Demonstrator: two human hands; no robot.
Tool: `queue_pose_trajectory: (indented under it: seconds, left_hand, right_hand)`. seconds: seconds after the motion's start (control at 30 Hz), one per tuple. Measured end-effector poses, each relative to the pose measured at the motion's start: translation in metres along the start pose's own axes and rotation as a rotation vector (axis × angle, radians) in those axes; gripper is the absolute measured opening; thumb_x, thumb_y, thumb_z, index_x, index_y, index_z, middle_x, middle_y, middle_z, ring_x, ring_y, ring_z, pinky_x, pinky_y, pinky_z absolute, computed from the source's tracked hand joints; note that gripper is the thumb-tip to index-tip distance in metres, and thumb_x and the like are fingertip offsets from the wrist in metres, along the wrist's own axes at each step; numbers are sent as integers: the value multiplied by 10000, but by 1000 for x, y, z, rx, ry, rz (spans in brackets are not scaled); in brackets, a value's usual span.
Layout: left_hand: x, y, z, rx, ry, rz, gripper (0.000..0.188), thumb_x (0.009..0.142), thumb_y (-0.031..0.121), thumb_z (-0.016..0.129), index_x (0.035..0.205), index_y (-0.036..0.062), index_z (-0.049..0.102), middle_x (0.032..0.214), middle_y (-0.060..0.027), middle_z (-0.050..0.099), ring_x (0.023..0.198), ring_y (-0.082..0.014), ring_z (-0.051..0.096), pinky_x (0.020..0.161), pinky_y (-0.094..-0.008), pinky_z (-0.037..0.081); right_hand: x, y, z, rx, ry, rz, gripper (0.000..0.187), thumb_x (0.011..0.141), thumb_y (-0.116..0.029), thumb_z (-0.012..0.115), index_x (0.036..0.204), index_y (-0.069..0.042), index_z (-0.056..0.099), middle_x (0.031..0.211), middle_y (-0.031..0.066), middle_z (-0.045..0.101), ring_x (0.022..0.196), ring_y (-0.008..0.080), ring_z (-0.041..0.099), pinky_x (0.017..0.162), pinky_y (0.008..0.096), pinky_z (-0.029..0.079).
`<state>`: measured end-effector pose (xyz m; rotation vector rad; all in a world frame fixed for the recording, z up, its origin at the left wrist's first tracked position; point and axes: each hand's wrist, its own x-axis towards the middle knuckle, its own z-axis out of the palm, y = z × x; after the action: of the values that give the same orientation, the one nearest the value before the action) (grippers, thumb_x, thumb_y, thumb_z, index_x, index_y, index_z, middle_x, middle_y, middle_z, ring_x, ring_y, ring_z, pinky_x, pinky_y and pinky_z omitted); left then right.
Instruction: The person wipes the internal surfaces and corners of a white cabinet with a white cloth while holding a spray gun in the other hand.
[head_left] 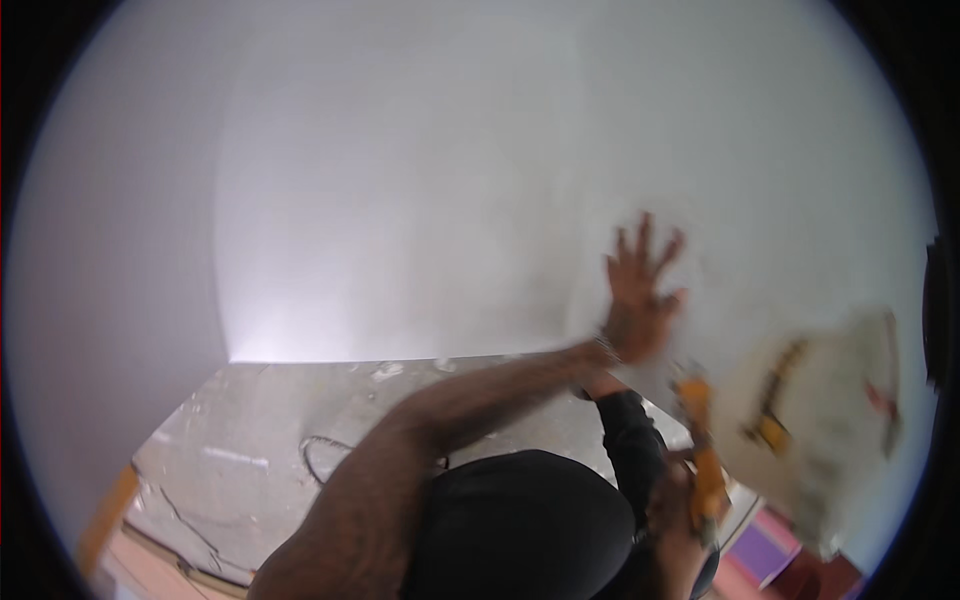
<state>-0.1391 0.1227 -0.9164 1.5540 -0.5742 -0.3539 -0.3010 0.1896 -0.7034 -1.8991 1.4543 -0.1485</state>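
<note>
My left arm reaches across to the right, and my left hand (640, 310) lies spread against the white wall (450, 180), palm toward it and holding nothing. Lower down, my right hand (678, 505) is closed around a slim yellow-orange power tool (708, 470). The tool points upward, its head just below my left hand; motion blur hides its exact kind. My bent knee in black cloth (530, 520) is between my arms.
White walls meet in a corner at left. Below them stretches a stained grey floor (240, 450) with a dark cord (312, 462). A blurred off-white container (835, 440) with a yellow-and-black item (773, 433) is at right. A purple-and-pink object (762, 548) lies at lower right.
</note>
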Motion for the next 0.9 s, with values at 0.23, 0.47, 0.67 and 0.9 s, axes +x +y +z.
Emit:
queue_pose_trajectory:
  seconds: [0.23, 0.47, 0.67, 0.9]
  left_hand:
    - [-72, 43, 22, -336, -90, 880, 742, 604, 354, 834, 1305, 398, 597, 1572, -61, 400, 1498, -511, 196, 1156, -770, 128]
    - [-75, -56, -35, 25, -151, -50, 658, 874, 144, 653, 1487, 64, 427, 1598, -239, 304, 1480, -402, 309, 1211, -459, 314]
    - [-120, -52, -179, 85, 264, -424, 460, 956, 111, 653, 1366, -26, 493, 1070, -246, 672, 920, -299, 691, 769, -399, 548]
    - [-149, -77, -402, 1346, 271, -236, 507, 954, 213, 622, 1440, 96, 532, 1579, -185, 391, 1449, -492, 297, 1159, -620, 241]
  right_hand:
    - [-17, 25, -37, -106, 169, -12, 261, 951, -226, 669, 1102, -14, 663, 652, -9, 578, 517, 85, 545, 470, 225, 416]
    - [15, 29, -13, -48, 43, -160, 252, 946, -185, 673, 1104, 11, 655, 701, 8, 598, 575, 92, 558, 515, 224, 423]
    - [39, 45, 6, 44, -129, -374, 246, 943, -150, 675, 1105, 33, 649, 744, 23, 616, 625, 98, 568, 553, 222, 429]
    - [50, 1, 57, 36, -406, -312, 261, 937, -165, 698, 1088, 40, 639, 735, 11, 605, 601, 82, 538, 531, 212, 386]
